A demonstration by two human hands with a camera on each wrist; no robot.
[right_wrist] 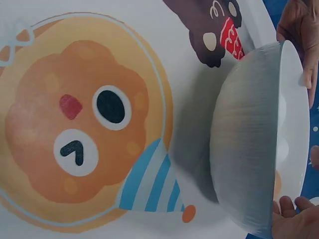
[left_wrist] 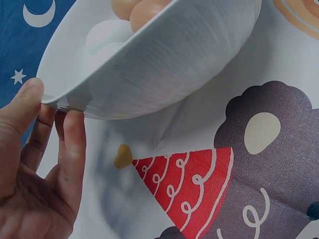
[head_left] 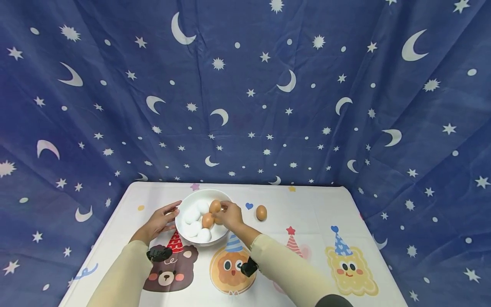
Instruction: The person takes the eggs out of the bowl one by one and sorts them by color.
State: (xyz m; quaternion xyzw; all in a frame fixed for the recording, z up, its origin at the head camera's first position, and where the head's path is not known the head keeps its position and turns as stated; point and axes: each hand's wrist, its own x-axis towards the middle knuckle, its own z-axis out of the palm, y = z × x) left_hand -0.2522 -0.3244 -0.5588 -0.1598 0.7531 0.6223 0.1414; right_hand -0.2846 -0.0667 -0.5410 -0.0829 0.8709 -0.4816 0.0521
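Observation:
A white bowl (head_left: pixel 183 232) stands on the table with several white eggs (head_left: pixel 204 235) and brown eggs (head_left: pixel 208 221) in it. At its left side my left hand (head_left: pixel 159 221) grips the rim, thumb on top and fingers against the outside, as the left wrist view shows. My right hand (head_left: pixel 231 216) reaches over the right rim into the bowl, its thumb and fingers around a brown egg (head_left: pixel 215 206). Another brown egg lies partly hidden under this hand. In the right wrist view the bowl wall (right_wrist: pixel 244 139) covers most of the eggs.
One more brown egg (head_left: pixel 261 212) lies on the table to the right of the bowl. The white tablecloth (head_left: pixel 314 209) carries printed cartoon figures, a bear (head_left: pixel 168 273) among them. A blue curtain (head_left: pixel 245 94) with moons and stars hangs behind the table and at its sides.

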